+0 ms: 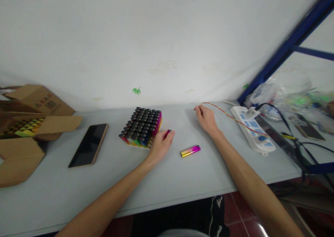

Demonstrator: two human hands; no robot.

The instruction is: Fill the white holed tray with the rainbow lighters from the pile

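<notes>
My left hand (160, 144) is closed around a purple lighter (167, 133), whose dark end shows between thumb and fingers. It is at the right front corner of a tight block of upright lighters (141, 124) with black tops and multicoloured bodies. Another lighter (190, 151), purple fading to yellow, lies flat on the table between my arms. My right hand (206, 118) rests farther back near the wall, its fingers curled; whatever they may hold is hidden. A twisted red and yellow wire (227, 114) runs just behind and beside that hand.
At left, an open cardboard box (60, 124) contains several more lighters, and a dark phone (89, 144) lies beside it. A white power strip (252, 129) with plugs and cables sits at right. Beyond it stands a blue metal frame (287, 45) near plastic bags (268, 96).
</notes>
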